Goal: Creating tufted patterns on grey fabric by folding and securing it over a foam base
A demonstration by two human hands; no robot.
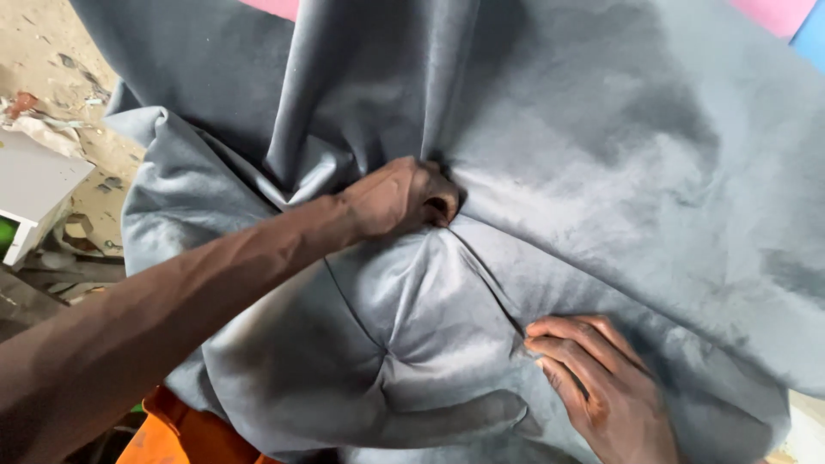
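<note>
Grey fabric (601,172) drapes the whole padded form, tufted into diamonds. Left hand (404,198) is fisted, thumb driving cloth into a dimple; right hand (593,378) lies flat, fingers smoothing a pleat. Best keep that crease taut.

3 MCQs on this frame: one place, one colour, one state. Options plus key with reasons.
1. Where is the left hand?
A. on the floor
B. pressed into a tuft where the folds meet
C. on the white box

2. What colour is the fabric?
A. grey
B. red
C. green

3. How is the right hand placed?
A. lifted clear of the fabric
B. clenched in a fist
C. fingers flat on the fabric beside a crease

Key:
1 B, the fist sits at the point where the pleats converge.
2 A, the cloth is grey throughout.
3 C, the fingers lie extended along the crease.
</note>
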